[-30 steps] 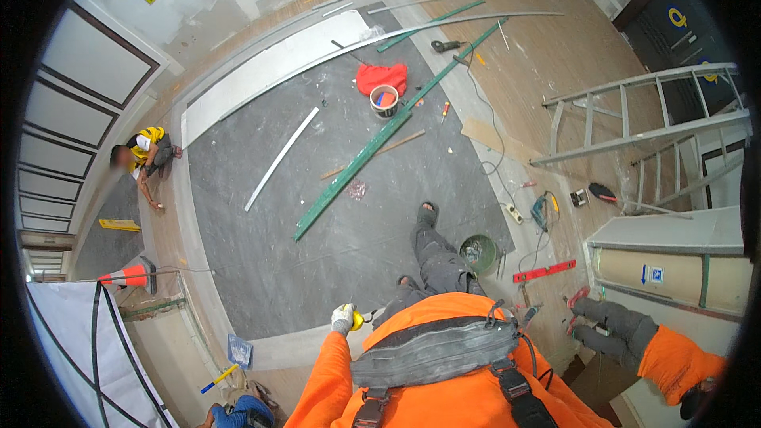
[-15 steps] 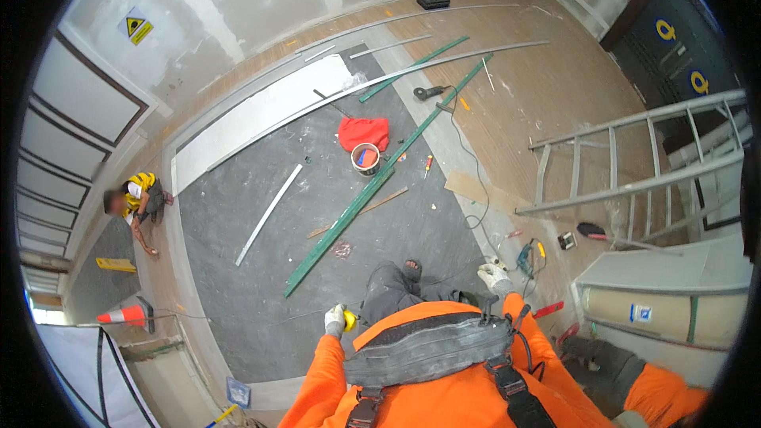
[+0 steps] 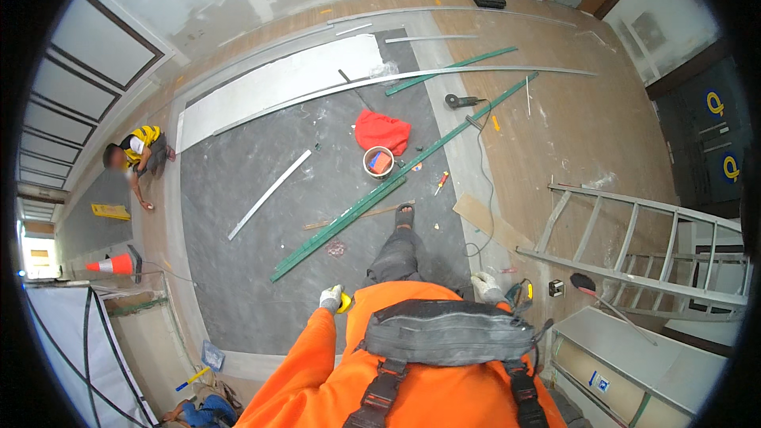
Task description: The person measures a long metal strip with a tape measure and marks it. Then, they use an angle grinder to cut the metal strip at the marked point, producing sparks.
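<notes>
Left hand (image 3: 330,298) closed around yellow tool (image 3: 345,303); right hand (image 3: 486,286) grip unclear. Long green bar (image 3: 369,206) runs 8-to-2 o'clock, lower end at left hand's 10 o'clock; left nearer.

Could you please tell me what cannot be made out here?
All in the head view:
Yellow object: shape partly covered by the left hand.
Right hand: palm turned away, grip unclear.
Wearer's second foot: hidden by the orange jacket.
Bucket: contents too small to identify.
Blue clothing: cut off by the lower edge.
</notes>
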Demonstrator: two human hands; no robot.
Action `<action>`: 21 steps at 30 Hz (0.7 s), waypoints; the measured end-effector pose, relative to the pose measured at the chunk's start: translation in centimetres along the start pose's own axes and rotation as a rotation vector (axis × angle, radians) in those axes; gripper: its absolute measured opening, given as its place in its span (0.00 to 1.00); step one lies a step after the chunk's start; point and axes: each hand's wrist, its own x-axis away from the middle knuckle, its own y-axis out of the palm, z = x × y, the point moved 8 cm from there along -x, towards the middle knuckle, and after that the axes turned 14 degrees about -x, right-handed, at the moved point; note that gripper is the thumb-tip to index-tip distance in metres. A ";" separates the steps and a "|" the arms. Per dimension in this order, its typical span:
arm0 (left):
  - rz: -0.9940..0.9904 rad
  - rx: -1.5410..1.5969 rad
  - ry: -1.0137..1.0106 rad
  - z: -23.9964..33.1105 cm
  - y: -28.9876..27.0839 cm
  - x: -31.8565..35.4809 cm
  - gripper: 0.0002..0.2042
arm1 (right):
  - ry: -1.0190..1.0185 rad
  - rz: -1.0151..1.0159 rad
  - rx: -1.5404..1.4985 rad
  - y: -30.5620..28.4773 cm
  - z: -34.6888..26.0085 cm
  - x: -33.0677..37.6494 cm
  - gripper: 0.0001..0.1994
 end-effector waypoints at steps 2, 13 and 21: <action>0.084 -0.087 -0.015 0.6 -1.9 -3.0 0.25 | 0.130 -0.018 0.071 0.5 -1.3 -2.4 0.19; 0.058 -0.412 0.375 31.0 -7.5 -15.3 0.30 | 0.181 0.198 -0.345 -7.9 -8.3 -7.2 0.16; 0.019 -0.118 0.235 48.3 -5.4 -16.3 0.28 | 0.135 0.022 -0.153 -15.8 -10.0 -16.7 0.18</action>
